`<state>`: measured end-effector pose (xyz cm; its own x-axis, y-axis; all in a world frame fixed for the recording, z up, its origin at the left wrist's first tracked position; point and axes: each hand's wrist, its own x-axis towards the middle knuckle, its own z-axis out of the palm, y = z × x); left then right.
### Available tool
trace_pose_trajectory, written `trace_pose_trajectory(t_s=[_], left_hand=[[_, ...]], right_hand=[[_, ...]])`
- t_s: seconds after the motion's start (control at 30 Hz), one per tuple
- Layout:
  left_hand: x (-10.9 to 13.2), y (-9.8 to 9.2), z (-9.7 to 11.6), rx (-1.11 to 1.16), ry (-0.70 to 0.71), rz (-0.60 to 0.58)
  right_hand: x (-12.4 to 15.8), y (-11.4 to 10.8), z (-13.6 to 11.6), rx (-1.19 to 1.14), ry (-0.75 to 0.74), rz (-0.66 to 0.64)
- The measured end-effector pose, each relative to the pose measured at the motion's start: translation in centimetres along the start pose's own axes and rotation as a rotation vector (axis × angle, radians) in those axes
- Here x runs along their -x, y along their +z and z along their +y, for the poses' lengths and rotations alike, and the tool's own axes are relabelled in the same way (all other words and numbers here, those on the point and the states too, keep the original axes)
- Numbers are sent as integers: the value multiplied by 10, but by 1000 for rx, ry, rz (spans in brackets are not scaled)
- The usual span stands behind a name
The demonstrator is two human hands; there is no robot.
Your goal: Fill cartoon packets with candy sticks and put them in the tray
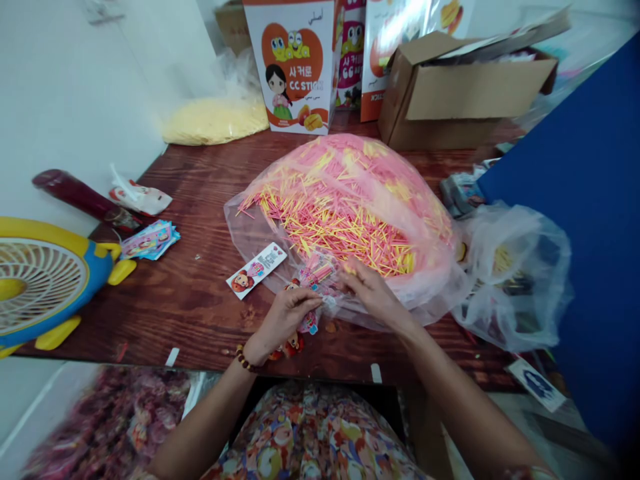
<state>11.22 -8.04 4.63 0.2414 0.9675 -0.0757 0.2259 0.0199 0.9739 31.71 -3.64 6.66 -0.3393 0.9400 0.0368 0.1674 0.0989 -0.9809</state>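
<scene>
A large clear bag lies open on the table, heaped with thin pink and yellow sticks. At its front edge is a small printed clear packet with pink sticks showing in it. My left hand, a beaded bracelet at its wrist, pinches the packet's near edge. My right hand is closed beside the packet's right end. Something yellow shows at its fingertips, too small to name. A printed card with a red-haired cartoon figure lies left of the packet. More printed pieces lie partly hidden under my left hand.
A yellow and blue fan stands at the left, near a pile of cards and a dark red tube. Printed boxes, a cardboard box and a yellow-filled bag are behind. A clear bag sits right.
</scene>
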Motion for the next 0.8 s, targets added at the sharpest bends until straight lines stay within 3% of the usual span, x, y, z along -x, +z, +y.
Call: trace_pose_trajectory(t_s=[0.13,0.3,0.5,0.8], left_hand=[[-1,3,2,-14,79,68],[-3,8,1,-4,91,70],[-4,11,4,79,54,98],[-9,12,10,108,34,86]], right_hand=[[-8,7,-18,-489,-15,238],[-15,30,-38,-753,-75,309],[-13,43,-27,-613,-30,305],[-10,37,-15,-353,89,171]])
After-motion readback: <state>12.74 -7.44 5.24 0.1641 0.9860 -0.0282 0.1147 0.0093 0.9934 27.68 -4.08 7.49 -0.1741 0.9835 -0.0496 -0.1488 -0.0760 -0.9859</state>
